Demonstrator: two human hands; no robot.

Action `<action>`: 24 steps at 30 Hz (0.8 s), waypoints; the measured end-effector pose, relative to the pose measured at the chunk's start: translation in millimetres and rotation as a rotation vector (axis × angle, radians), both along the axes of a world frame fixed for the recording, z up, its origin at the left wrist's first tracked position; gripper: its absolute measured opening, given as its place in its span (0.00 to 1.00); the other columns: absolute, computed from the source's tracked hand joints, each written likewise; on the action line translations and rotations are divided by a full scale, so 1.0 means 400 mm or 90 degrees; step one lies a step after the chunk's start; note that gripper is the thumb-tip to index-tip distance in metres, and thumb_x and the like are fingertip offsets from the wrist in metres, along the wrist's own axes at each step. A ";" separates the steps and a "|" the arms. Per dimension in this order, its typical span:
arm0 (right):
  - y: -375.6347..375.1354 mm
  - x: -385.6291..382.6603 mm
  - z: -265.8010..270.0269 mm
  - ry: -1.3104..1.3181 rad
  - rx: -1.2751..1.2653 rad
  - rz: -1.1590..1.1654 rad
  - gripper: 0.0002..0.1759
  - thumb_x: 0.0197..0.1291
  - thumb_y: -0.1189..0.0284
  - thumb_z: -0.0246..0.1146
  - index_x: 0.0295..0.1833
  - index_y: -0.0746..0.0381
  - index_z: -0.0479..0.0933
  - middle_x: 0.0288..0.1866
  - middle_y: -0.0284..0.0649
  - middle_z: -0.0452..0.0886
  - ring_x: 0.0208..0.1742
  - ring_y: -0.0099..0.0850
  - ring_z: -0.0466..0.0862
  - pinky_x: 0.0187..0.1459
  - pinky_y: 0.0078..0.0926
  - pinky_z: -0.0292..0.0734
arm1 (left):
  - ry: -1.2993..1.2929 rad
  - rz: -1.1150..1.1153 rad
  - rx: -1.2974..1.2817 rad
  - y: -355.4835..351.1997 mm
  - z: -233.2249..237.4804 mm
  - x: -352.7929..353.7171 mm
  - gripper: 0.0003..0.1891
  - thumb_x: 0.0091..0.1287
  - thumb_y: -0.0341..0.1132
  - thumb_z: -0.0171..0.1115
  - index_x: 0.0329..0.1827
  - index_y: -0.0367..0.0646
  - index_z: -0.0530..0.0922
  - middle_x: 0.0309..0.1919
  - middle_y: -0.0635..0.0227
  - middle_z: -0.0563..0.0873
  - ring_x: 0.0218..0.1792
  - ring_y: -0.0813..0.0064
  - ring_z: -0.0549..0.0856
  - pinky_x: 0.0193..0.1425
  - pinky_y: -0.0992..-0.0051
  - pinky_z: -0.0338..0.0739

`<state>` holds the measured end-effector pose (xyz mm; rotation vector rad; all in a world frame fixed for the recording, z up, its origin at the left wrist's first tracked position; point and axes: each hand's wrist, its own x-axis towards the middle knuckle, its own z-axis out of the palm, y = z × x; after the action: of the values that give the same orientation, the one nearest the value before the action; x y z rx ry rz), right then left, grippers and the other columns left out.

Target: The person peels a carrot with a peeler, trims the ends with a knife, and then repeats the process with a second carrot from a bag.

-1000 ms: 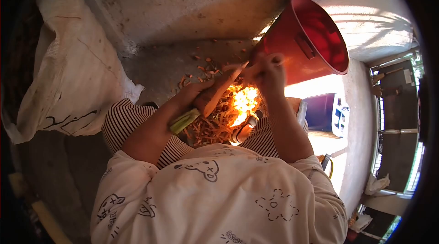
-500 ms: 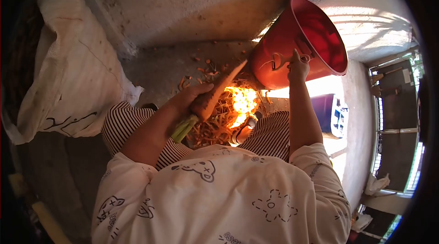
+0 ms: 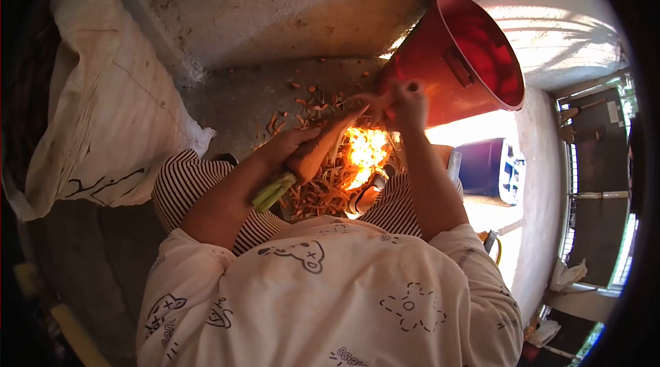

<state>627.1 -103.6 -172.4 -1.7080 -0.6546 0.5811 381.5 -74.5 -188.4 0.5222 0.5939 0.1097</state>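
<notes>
A large carrot (image 3: pixel 317 152) with cut green stalks slants up and to the right, and my left hand (image 3: pixel 289 145) is closed around its thick end. My right hand (image 3: pixel 411 104) is closed on a peeler (image 3: pixel 389 100), blurred by motion, beside the carrot's thin tip. Part of the carrot's surface looks brighter orange than the rest. Under both hands lies a pile of peelings (image 3: pixel 320 196) on the floor, between my legs in striped trousers.
A red bucket (image 3: pixel 426 85) leans with its mouth to the right, behind my right hand. A white woven sack (image 3: pixel 124 92) stands at the left. At the right is a dark blue container (image 3: pixel 481 166). A glaring bright patch (image 3: pixel 366 154) covers part of the peelings.
My right hand has moved left and slightly down with the peeler, from in front of the bucket to near the carrot's tip. The carrot has shifted slightly down and left.
</notes>
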 end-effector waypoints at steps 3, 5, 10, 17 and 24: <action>-0.008 0.198 -0.014 0.001 0.040 -0.167 0.12 0.45 0.72 0.65 0.22 0.58 0.67 0.18 0.32 0.71 0.18 0.17 0.69 0.18 0.15 0.62 | 0.017 0.017 -0.007 0.006 0.009 -0.010 0.19 0.63 0.44 0.46 0.47 0.35 0.67 0.30 0.58 0.78 0.26 0.67 0.80 0.27 0.74 0.77; -0.009 0.174 -0.002 0.029 0.107 -0.117 0.11 0.44 0.73 0.66 0.24 0.59 0.68 0.20 0.32 0.72 0.19 0.18 0.70 0.19 0.15 0.63 | 0.013 0.049 -0.044 0.008 0.038 -0.012 0.19 0.62 0.43 0.46 0.47 0.36 0.67 0.30 0.58 0.78 0.26 0.67 0.80 0.27 0.73 0.78; -0.067 -0.121 0.090 0.283 0.155 0.240 0.08 0.49 0.75 0.61 0.32 0.65 0.68 0.29 0.40 0.76 0.29 0.25 0.77 0.30 0.21 0.74 | -0.076 0.018 -0.024 0.006 0.011 -0.003 0.17 0.62 0.42 0.46 0.46 0.37 0.68 0.29 0.60 0.79 0.25 0.71 0.80 0.25 0.75 0.77; -0.065 -0.234 0.102 0.205 0.059 0.388 0.06 0.46 0.76 0.62 0.24 0.65 0.72 0.26 0.36 0.77 0.27 0.20 0.74 0.28 0.16 0.70 | -0.083 -0.071 0.015 0.017 0.046 -0.006 0.15 0.63 0.40 0.46 0.43 0.37 0.70 0.27 0.66 0.79 0.23 0.78 0.79 0.25 0.81 0.75; 0.016 0.237 -0.093 -0.292 -0.086 -0.107 0.10 0.43 0.73 0.64 0.21 0.65 0.70 0.16 0.37 0.73 0.20 0.23 0.74 0.18 0.20 0.67 | -0.006 0.013 0.033 -0.004 0.008 -0.008 0.16 0.62 0.39 0.47 0.48 0.37 0.69 0.37 0.64 0.79 0.34 0.77 0.79 0.39 0.77 0.74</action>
<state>721.7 -97.3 -209.7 -2.0224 -0.7942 0.1122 378.5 -76.2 -185.2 0.5652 0.5887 0.1470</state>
